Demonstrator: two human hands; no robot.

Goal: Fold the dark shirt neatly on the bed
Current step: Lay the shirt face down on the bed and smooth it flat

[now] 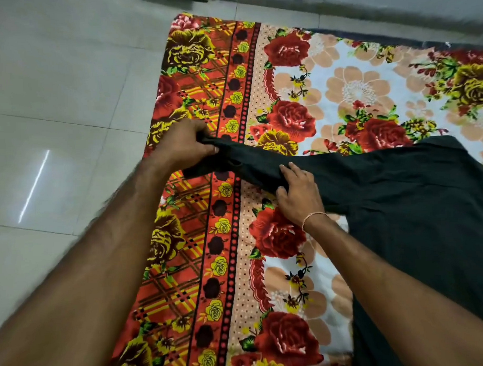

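Head camera view, looking down: a pale tiled floor (53,88) surrounds a bed covered by a bright sheet (299,79) printed with red and yellow roses, its left border patterned in orange plaid with a row of small yellow blooms. Across the right side of that sheet lies the dark shirt (416,204), its body spread flat and running out of the picture at right and bottom. One long sleeve (250,163) stretches leftward from the body, over the flowered border. At the sleeve's far end, near the edge of the sheet, the left hand (184,146) grips the cuff, fingers curled round the cloth and thumb pressed on top. Nearer the shoulder, the right hand (298,193) holds the same sleeve, its thumb tucked below the lower edge and its fingers lying over the top of the fabric. A thin thread band (314,217) circles the right wrist. Both bare forearms reach in from the bottom of the frame.
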